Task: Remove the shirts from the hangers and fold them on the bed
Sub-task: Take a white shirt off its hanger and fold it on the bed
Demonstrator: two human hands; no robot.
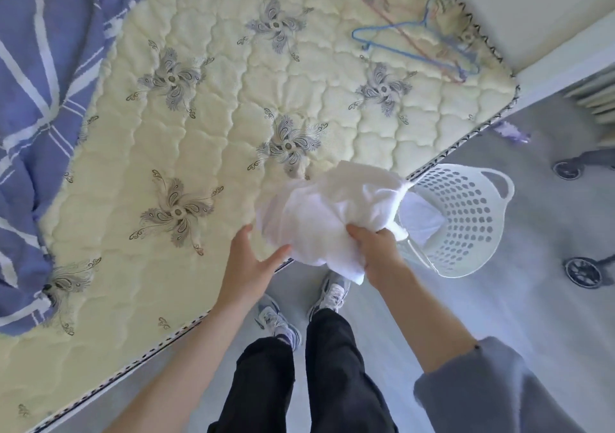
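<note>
1. Lower edge of view: dark trousers [299, 382] and two light shoes [276, 319] stand on the grey floor [499, 316]. The trousers are cut off by the frame bottom. A grey sleeve [482, 389] is pushed up the right forearm.

2. Left hand [248, 263]: released, fingers spread, palm turned toward the shirt. It lies just beside the cloth; contact cannot be confirmed.

3. Right hand [376, 249]: grasping the white shirt [329, 213]. The fingers are buried in the fabric and only the knuckles show.

4. The shirt is bunched into a loose mass, held over the near edge of the bed [199, 133]. Collar, sleeves and front cannot be told apart. Whether a hanger is inside it cannot be determined.

5. A white perforated basket [466, 219] stands on the floor against the bed edge. The shirt covers part of its rim. A white folded cloth [421, 216] lies inside, partly hidden.

6. The bed shows a bare quilted cream mattress with grey floral motifs. A blue striped blanket [33, 99] covers its left side and runs out of frame.

7. Far right corner of the mattress: a blue hanger [416, 57] and a pink hanger [420, 47] lie flat, crossing each other. The pink one is faint against the cloth.

8. Right edge: two wheels [584, 273] of a frame that is cut off.
</note>
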